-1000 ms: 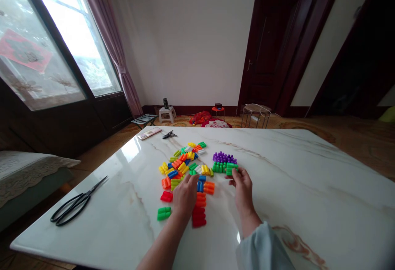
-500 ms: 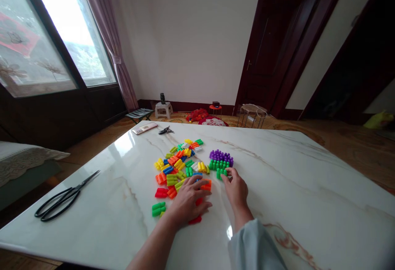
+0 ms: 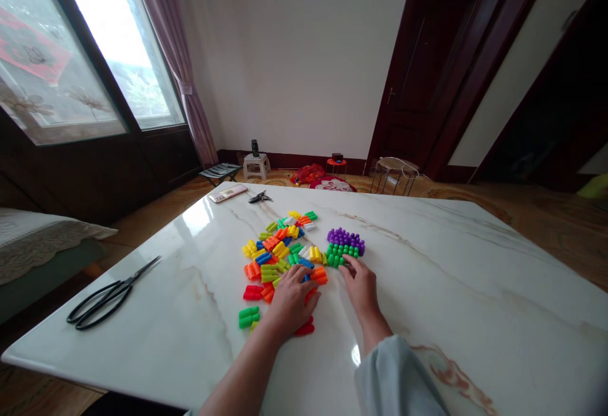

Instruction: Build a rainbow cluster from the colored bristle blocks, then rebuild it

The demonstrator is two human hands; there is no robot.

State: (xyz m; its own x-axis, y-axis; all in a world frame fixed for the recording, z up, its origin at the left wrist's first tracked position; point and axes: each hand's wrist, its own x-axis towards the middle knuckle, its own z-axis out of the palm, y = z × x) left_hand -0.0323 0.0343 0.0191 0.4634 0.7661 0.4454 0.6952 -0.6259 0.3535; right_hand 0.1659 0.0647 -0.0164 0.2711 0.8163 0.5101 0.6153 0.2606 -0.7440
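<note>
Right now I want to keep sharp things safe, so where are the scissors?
In the head view, the scissors lie on the left side of the table, left of the colourful blocks, tips toward the phone.

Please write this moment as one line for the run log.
left hand: over coloured blocks, grip hidden | right hand: fingertips at green blocks | purple blocks: grouped beyond green | scissors: on table

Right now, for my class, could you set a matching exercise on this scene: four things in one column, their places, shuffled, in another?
Things
1. scissors
2. phone
3. purple pieces
4. left hand

Places
A. just beyond the green pieces by the right hand
B. over part of the mixed-colour pile
C. table's left side, black handles nearest the viewer
D. near the table's far-left corner

Pairs: 1-C, 2-D, 3-A, 4-B
</note>
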